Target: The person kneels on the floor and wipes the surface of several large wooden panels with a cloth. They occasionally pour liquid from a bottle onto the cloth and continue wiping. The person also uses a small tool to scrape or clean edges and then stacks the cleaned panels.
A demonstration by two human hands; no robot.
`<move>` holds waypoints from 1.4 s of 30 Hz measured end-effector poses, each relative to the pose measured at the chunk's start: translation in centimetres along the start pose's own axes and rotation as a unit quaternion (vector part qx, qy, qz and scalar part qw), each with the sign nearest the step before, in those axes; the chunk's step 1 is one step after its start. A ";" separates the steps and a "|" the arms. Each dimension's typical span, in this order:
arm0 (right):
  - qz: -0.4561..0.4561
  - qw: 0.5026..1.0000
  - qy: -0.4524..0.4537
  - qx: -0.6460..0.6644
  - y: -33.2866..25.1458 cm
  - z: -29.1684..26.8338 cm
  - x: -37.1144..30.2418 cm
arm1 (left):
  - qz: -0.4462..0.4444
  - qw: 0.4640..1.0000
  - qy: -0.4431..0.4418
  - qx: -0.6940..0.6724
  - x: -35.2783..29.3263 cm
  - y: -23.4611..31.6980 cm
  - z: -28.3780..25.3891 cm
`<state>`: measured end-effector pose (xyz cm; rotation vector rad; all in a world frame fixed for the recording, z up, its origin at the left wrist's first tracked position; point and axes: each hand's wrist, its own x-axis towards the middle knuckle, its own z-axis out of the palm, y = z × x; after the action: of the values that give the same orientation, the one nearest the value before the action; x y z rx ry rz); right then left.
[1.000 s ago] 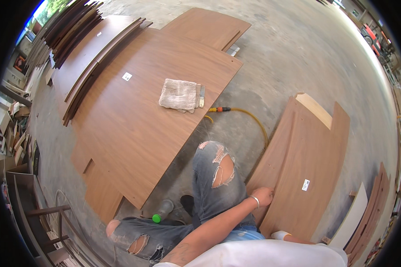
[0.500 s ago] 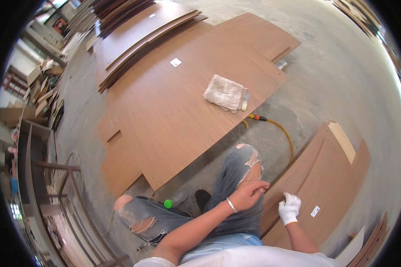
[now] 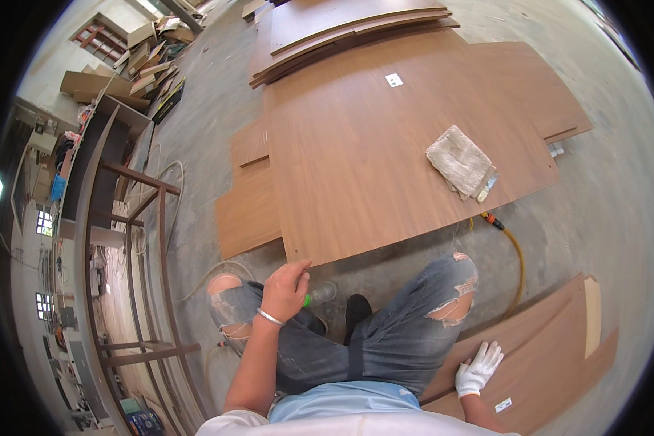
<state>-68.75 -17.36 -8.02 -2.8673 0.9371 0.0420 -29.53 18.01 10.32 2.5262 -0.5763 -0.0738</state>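
While the person squats over a concrete floor (image 3: 603, 218), their bare left hand (image 3: 285, 289) grips the near corner of a big wood panel (image 3: 385, 152), fingers curled shut on its edge. A silver bangle (image 3: 270, 317) circles that wrist. Just right of the hand, on the floor below the panel's edge, lies a clear bottle (image 3: 323, 293) with a green cap. Farther left stands a dark metal frame (image 3: 134, 240). On the panel, toward its right side, a folded rag (image 3: 459, 160) lies over a small scraper (image 3: 487, 188). A yellow hose (image 3: 517, 258) curves along the floor beneath that side. At lower right, the gloved right hand (image 3: 478, 368) rests flat, fingers spread, on a second panel (image 3: 552, 356).
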 end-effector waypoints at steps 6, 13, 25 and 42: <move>-0.012 1.000 -0.009 -0.005 0.4 0.1 -0.3 | -0.182 0.961 -0.157 0.133 -0.7 -0.4 0.6; -0.019 0.999 -0.021 -0.020 0.7 0.5 -0.5 | -0.336 0.876 -0.250 0.240 -1.7 -3.7 4.1; -0.027 1.000 -0.015 -0.004 1.2 0.0 -0.4 | -0.310 0.885 -0.218 0.271 -3.4 -4.1 10.3; -0.032 0.999 -0.009 0.027 0.2 -1.9 0.1 | -0.205 0.962 -0.112 0.140 -1.8 2.2 14.0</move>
<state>-68.83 -17.76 -6.18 -2.8398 0.8305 0.0345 -34.36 10.15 -0.63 2.8998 -0.1411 -0.4637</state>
